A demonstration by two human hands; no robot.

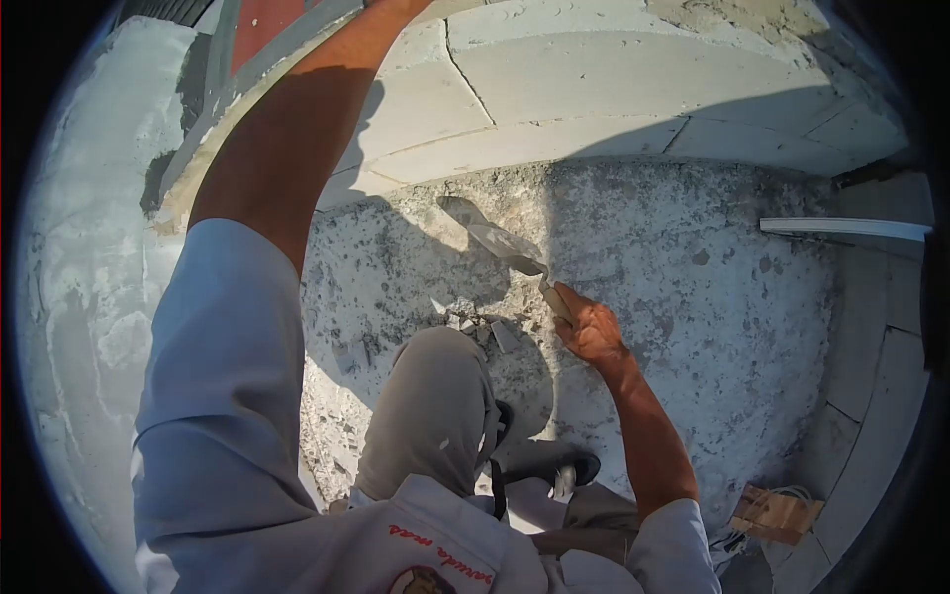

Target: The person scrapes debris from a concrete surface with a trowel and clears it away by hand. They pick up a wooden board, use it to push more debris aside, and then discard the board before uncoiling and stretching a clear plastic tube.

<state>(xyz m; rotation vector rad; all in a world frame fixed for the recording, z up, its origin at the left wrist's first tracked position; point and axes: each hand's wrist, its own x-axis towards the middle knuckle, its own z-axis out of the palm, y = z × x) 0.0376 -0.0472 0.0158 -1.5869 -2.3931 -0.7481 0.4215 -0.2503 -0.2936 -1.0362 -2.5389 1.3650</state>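
My right hand (594,333) is closed around the handle of a trowel (507,244). The blade points up and to the left, over the rough floor (673,267) and short of the block wall (614,79). Some grey material appears to cling to the blade. My left arm (297,148) reaches up past the wall's left end, and the hand itself lies beyond the top edge of the view.
Broken block pieces (485,329) lie on the floor by my knee. A white strip (841,228) juts in from the right. Low at the right, a brown board-like piece (777,515) sits with cables beside the curved-looking block wall (861,396).
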